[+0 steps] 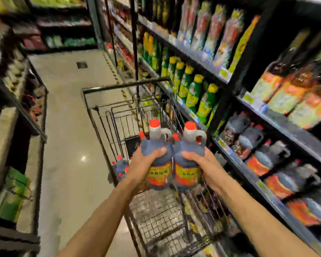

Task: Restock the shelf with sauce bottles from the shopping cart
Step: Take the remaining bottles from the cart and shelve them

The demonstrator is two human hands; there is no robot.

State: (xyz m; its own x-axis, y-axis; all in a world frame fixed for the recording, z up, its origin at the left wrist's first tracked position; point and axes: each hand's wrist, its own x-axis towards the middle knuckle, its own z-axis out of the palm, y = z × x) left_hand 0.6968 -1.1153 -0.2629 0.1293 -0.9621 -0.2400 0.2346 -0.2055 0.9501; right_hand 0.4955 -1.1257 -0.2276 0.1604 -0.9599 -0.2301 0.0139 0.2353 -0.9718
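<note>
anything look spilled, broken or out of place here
Nothing stands out. Each hand, left and right, grips an upright, capped sauce bottle above the cart. No spill shows, though the shelves are blurred.

Two sauce bottles in hands above cart

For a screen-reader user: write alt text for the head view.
Left hand and right hand each grip a dark red-capped sauce jug above a black wire shopping cart, beside a stocked dark metal shelf.
</note>
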